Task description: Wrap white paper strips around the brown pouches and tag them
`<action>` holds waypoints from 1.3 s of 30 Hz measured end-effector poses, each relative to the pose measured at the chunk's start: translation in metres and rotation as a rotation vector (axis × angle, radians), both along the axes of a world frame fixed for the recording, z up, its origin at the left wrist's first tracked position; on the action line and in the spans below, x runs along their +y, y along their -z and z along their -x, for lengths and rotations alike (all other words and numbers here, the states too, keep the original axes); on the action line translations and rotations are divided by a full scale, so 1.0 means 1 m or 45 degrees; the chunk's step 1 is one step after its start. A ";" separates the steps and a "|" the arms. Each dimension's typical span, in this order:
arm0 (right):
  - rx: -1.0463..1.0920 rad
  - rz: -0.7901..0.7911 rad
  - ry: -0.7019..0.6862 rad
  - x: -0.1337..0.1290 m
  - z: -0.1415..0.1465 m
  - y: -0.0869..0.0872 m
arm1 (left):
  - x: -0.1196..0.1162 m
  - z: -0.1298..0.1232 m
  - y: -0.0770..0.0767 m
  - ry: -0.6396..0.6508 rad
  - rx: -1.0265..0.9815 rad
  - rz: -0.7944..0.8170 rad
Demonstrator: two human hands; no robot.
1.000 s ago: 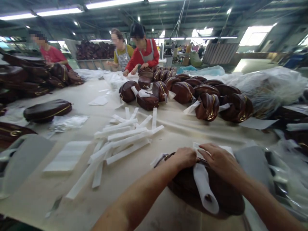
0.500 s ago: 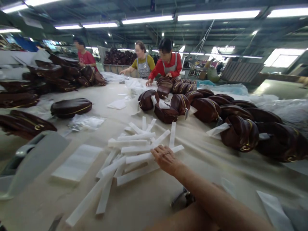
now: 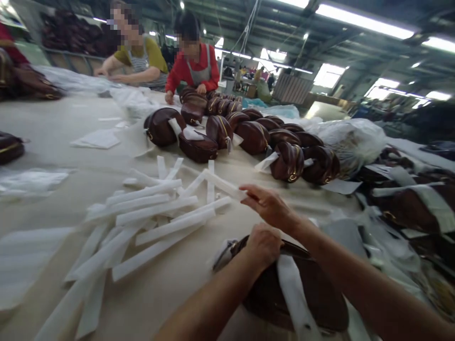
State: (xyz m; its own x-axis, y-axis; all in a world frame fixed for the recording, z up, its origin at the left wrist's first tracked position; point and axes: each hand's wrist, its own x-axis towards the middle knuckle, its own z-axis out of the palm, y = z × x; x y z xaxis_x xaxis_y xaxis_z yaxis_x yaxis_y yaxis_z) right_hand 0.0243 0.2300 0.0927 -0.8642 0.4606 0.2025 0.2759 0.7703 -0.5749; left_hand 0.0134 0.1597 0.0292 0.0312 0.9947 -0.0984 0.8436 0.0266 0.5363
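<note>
Between the fingers of my right hand (image 3: 265, 203) is one end of a white strip (image 3: 223, 183), which points left over the pile. My left hand (image 3: 265, 241) is closed on the top edge of a dark brown bag (image 3: 302, 293) close in front of me. A second white strip (image 3: 293, 289) hangs down over the bag's side. Many loose white strips (image 3: 156, 210) lie in a heap on the table, left of both hands.
Brown bags (image 3: 252, 137) stand in rows across the table. Plastic wrap (image 3: 355, 142) and more bags (image 3: 412, 208) are at the right. White sheets (image 3: 31, 255) lie at left. Across the table are a person in red (image 3: 199, 64) and another in yellow-green (image 3: 142, 61).
The view has turned right. My right hand has lifted a white strip from the heap and moved back toward me. My left hand and the bag it grips have come into sight.
</note>
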 end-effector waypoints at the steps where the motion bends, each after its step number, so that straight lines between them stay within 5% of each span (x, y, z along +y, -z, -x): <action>1: -0.024 0.117 0.149 0.013 -0.024 0.002 | 0.000 -0.001 0.001 -0.001 0.028 -0.013; 3: -0.106 0.325 0.329 0.035 -0.070 0.012 | -0.001 0.000 0.002 -0.016 0.093 -0.048; 7: -0.183 0.593 0.339 0.048 -0.129 0.040 | -0.005 0.001 -0.001 -0.033 0.200 -0.095; 11: -0.235 0.839 0.259 0.039 -0.138 0.058 | -0.006 -0.001 -0.005 -0.030 0.286 -0.128; 17: -0.372 1.071 0.171 0.035 -0.136 0.057 | -0.006 -0.003 -0.007 0.051 0.325 -0.070; 22: -0.464 0.954 0.254 0.037 -0.140 0.054 | -0.005 -0.003 -0.003 0.120 0.304 0.053; 30: -0.423 0.369 0.819 0.055 -0.115 0.077 | -0.005 -0.003 -0.004 0.148 0.301 0.087; 34: -0.399 0.358 0.822 0.052 -0.102 0.086 | -0.006 -0.003 -0.004 0.145 0.293 0.074; 39: -0.257 0.499 0.727 0.046 -0.100 0.077 | -0.005 -0.002 -0.001 0.132 0.248 0.079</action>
